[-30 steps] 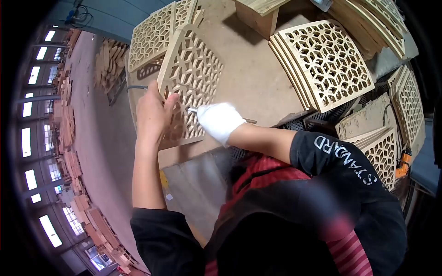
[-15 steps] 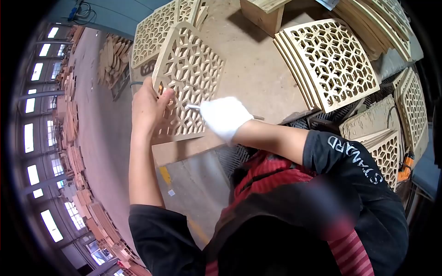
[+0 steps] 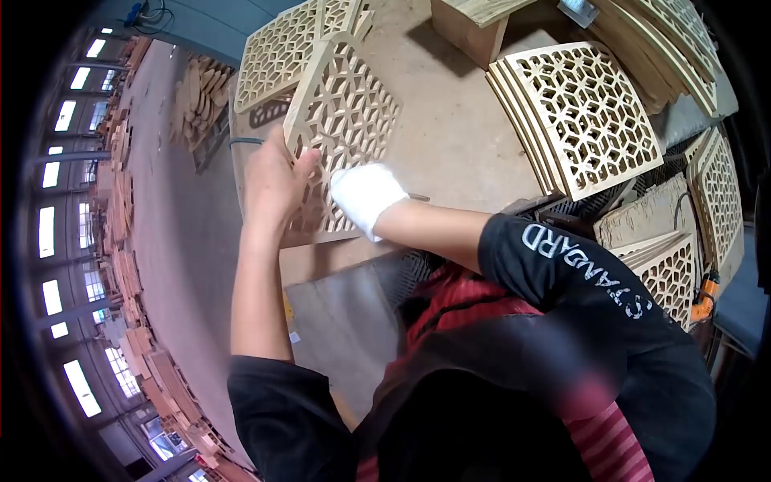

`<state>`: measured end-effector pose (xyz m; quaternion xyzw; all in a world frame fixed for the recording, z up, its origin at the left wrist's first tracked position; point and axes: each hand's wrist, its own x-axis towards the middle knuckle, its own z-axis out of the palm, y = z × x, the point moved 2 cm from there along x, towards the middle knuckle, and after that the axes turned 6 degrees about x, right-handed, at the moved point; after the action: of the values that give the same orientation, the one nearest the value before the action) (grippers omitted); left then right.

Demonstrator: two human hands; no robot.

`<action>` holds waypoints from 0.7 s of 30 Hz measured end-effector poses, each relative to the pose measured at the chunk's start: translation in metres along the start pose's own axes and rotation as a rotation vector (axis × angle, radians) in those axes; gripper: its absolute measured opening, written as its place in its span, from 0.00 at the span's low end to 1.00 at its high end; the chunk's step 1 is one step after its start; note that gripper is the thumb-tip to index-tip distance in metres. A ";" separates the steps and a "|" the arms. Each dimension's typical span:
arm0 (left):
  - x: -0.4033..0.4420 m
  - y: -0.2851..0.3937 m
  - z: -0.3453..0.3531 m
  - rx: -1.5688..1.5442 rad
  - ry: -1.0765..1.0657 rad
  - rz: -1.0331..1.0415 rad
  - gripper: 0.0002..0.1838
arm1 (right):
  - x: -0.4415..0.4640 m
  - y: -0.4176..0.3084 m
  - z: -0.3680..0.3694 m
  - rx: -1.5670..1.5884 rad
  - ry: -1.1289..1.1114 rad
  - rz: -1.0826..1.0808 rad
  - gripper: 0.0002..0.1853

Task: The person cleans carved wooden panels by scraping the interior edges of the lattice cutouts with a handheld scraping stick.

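A wooden lattice panel (image 3: 353, 104) with a pattern of cut-out openings stands tilted on its edge on the workbench. My bare left hand (image 3: 277, 181) is closed around the panel's left edge, thumb on the near side. In a white glove, my right hand (image 3: 368, 197) is closed against the panel's lower right part. Its fingertips are hidden by the glove and the lattice, so what it holds cannot be made out.
Another lattice panel (image 3: 281, 52) lies behind. A stack of panels (image 3: 590, 120) sits on the right of the workbench (image 3: 450, 128), near a wooden block (image 3: 474, 32). More panels (image 3: 715, 193) and an orange tool (image 3: 707, 297) are at far right. Wood pieces (image 3: 201, 100) are piled left.
My right hand has moved left and slightly up along the panel; the thin pale tip seen at its fingers is now out of sight. My left hand still grips the edge.
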<state>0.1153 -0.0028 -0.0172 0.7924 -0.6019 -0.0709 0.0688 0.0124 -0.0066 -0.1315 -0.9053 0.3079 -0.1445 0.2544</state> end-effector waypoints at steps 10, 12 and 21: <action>-0.001 -0.002 0.000 0.056 0.052 0.040 0.17 | 0.000 0.002 -0.003 0.072 -0.043 -0.006 0.07; 0.000 -0.001 -0.002 0.020 0.061 0.038 0.16 | -0.012 0.009 -0.002 0.219 0.003 0.022 0.07; 0.011 -0.014 -0.002 -0.059 -0.051 -0.091 0.16 | -0.108 0.089 0.014 0.186 -0.117 0.219 0.11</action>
<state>0.1315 -0.0097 -0.0179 0.8146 -0.5644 -0.1118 0.0733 -0.1076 0.0063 -0.2030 -0.8459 0.3745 -0.0906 0.3689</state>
